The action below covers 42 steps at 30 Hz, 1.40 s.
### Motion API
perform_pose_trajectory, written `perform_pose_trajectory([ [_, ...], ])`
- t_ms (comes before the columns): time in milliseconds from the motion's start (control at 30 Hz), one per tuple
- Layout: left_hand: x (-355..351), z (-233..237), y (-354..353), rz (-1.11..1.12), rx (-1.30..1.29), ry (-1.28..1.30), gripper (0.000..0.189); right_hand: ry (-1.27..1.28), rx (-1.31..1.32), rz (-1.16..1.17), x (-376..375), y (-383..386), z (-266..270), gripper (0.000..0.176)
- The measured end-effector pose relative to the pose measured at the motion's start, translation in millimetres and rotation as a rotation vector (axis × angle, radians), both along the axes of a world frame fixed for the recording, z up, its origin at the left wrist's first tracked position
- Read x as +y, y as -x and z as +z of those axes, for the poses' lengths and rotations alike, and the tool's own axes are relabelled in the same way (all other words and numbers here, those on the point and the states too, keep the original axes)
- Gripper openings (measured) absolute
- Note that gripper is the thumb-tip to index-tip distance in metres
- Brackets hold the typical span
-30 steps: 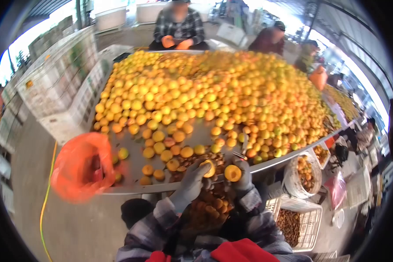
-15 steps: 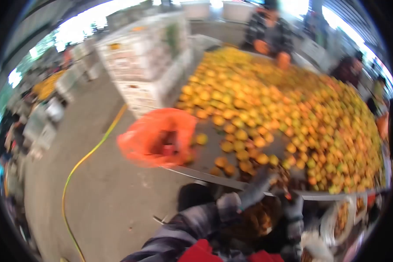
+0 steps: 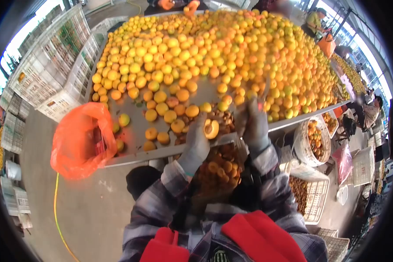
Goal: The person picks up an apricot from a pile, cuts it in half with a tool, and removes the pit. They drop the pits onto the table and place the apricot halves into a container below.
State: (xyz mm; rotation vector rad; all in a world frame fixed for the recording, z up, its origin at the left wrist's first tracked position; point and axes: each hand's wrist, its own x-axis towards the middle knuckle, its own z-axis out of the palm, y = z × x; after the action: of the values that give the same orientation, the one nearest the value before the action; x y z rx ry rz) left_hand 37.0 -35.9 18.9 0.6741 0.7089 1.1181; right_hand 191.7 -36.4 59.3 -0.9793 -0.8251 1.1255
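My left hand [image 3: 197, 142], in a grey glove, grips a halved orange fruit [image 3: 211, 129] with its cut face up and a hollow in the middle. To its right, my right hand [image 3: 254, 124], also gloved, is closed round a thin knife [image 3: 266, 87] that points up over the fruit. Both hands are at the near edge of a metal table [image 3: 139, 158] heaped with whole yellow-orange fruit [image 3: 174, 94]. Small dark pieces [image 3: 225, 120] lie between the hands. Below them, a container under the edge holds cut fruit [image 3: 220, 169].
An orange plastic bag [image 3: 74, 139] hangs at the table's left corner. White crates [image 3: 52, 70] are stacked behind it. At right stand a white bucket of fruit [image 3: 312, 139] and a crate [image 3: 316, 194]. Another person's orange-gloved hands [image 3: 191, 8] are across the table.
The view has swung right and down, so the table and both hands appear more central. The halved fruit in my left hand now shows clearly.
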Motion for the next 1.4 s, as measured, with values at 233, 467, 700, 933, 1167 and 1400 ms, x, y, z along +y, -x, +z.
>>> perform_pose_trajectory([
  [233, -0.1, 8.8, -4.2, -0.023, -0.079, 0.095, 0.045, -0.124, 0.136, 0.039, 20.4, 39.3, 30.5, 0.033],
  [467, 3.5, -29.0, -9.7, 0.103, 0.024, 0.096, 0.041, -0.155, -0.098, -0.157, 24.9, 66.7, 22.9, 0.029],
  [700, 11.8, -18.5, -6.4, 0.165, 0.106, 0.161, 0.022, -0.088, 0.232, 0.072, 25.9, 71.0, 21.5, 0.028],
  [933, -5.4, -8.9, 12.5, -0.141, 0.219, -0.120, 0.032, -0.157, 0.368, 0.406, 20.0, 54.7, 16.8, 0.036],
  [1167, 5.5, -16.0, 3.5, -0.323, -0.044, 0.055, 0.026, -0.039, 0.282, 0.552, 31.9, 40.4, 3.1, 0.033],
  [1400, 12.9, 7.2, -2.8, -0.285, -0.333, 0.075, 0.032, -0.143, 0.152, -0.183, 55.1, 2.1, 5.0, 0.039],
])
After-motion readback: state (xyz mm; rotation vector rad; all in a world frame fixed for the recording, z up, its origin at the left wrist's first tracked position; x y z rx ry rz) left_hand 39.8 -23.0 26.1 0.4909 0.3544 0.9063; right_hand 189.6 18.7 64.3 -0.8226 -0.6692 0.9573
